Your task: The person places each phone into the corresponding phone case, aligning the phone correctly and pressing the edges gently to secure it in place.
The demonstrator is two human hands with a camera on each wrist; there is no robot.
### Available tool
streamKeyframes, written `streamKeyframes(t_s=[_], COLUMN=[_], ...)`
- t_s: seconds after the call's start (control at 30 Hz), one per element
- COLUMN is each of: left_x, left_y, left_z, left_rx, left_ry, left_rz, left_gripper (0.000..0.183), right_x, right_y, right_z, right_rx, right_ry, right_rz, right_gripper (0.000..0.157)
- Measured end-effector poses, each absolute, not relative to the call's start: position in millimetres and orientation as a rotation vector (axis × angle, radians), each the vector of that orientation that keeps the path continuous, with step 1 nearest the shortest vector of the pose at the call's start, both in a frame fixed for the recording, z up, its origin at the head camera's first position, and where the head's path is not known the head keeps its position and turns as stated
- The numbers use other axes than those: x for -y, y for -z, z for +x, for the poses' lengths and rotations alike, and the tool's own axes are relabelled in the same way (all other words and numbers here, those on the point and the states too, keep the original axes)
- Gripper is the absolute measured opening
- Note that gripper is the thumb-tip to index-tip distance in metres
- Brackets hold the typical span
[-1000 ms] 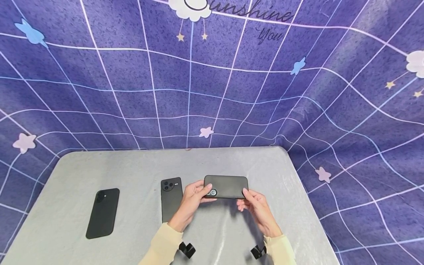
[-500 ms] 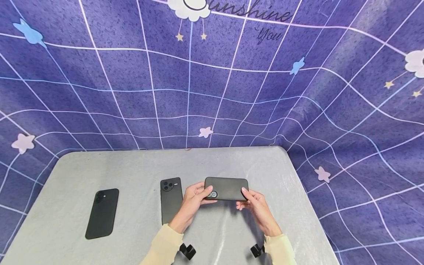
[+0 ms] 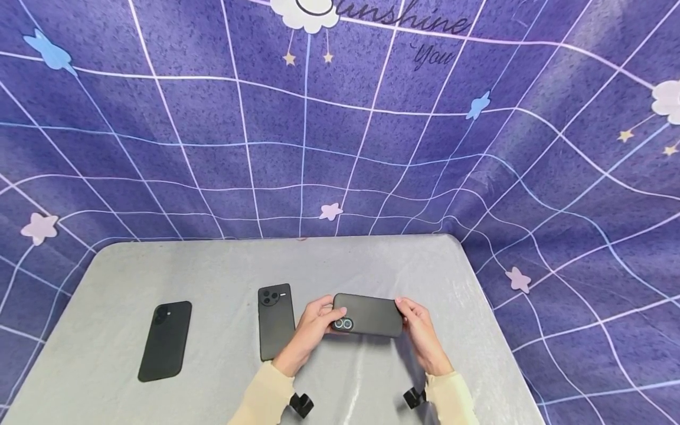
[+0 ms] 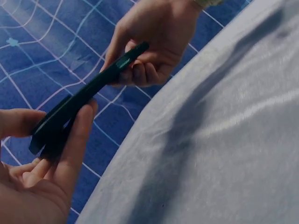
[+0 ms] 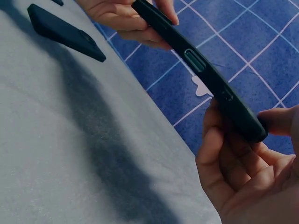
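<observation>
Both hands hold up a dark phone [image 3: 369, 316] sideways above the table, its back with two ringed lenses facing the head camera. My left hand [image 3: 313, 330] pinches the lens end, thumb on the back and fingers underneath. At the opposite end, my right hand [image 3: 422, 336] grips the phone with its thumb on the corner and its fingers behind. The right wrist view shows the phone's long edge [image 5: 212, 86] with a cut-out in it. In the left wrist view the phone [image 4: 88, 91] appears edge-on. Its front side is hidden from the head view.
A black phone with a round camera block [image 3: 275, 319] lies beside my left forearm. Another black phone [image 3: 165, 341] lies farther left. Both rest on a grey-covered table [image 3: 228, 265]. A purple gridded curtain [image 3: 276, 130] hangs behind and to the right.
The held phone has come slightly nearer and to the right, and its right end has tilted down. My right fingers have shifted from its lower edge to behind its end.
</observation>
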State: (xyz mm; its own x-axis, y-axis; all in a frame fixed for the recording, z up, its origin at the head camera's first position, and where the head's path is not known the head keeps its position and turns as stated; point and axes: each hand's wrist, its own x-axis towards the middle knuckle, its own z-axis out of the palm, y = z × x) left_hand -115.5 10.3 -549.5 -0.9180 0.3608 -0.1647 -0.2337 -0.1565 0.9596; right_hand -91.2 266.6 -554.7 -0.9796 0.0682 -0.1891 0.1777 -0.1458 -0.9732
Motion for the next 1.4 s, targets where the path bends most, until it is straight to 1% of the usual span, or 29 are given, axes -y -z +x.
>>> streamKeyframes(t_s=[0.13,0.17,0.23,0.33,0.53,0.7,0.77,0.97,1.07,1.27,1.4], left_x=[-10.2,-9.7,-9.1,-9.1,-11.0,-12.0,-11.7,-9.5,-9.7,-12.8,-13.2], left_y=[548.8,548.8,549.0,550.2,549.3,549.1,550.0,549.4,550.0,553.4,555.7], left_z=[-117.9,-118.2,-119.3,-119.6,-119.2,-119.4,-119.5,-120.3,-120.1,-117.5,-114.7], left_rx=[-1.954,-2.017,-2.124,-2.226,-2.177,-2.068,-2.048,-2.003,-1.992,-2.001,-1.830], left_ry=[-1.985,-1.949,-1.885,-1.843,-1.908,-1.981,-1.991,-1.999,-1.995,-1.933,-1.943], left_rz=[0.149,0.158,0.188,0.194,0.143,0.108,0.109,0.143,0.144,0.162,0.229], left_gripper=[0.048,0.046,0.037,0.031,0.031,0.028,0.029,0.031,0.031,0.038,0.042], right_x=[-266.7,-266.7,-266.7,-267.5,-270.2,-272.3,-273.3,-276.4,-277.3,-277.2,-280.0], right_y=[555.3,555.0,554.2,553.7,551.7,551.3,552.0,554.1,555.1,558.3,562.2], right_z=[-89.7,-89.0,-87.8,-86.7,-89.1,-89.7,-89.1,-86.0,-84.0,-81.2,-77.4], right_rx=[-2.006,-2.009,-2.011,-2.007,-1.916,-1.815,-1.790,-1.797,-1.809,-1.825,-1.830], right_ry=[2.264,2.246,2.211,2.158,2.137,2.155,2.162,2.184,2.188,2.207,2.263], right_rz=[0.257,0.250,0.237,0.242,0.201,0.262,0.257,0.098,0.072,0.175,0.278], right_gripper=[0.029,0.029,0.029,0.025,0.027,0.021,0.020,0.029,0.031,0.030,0.027])
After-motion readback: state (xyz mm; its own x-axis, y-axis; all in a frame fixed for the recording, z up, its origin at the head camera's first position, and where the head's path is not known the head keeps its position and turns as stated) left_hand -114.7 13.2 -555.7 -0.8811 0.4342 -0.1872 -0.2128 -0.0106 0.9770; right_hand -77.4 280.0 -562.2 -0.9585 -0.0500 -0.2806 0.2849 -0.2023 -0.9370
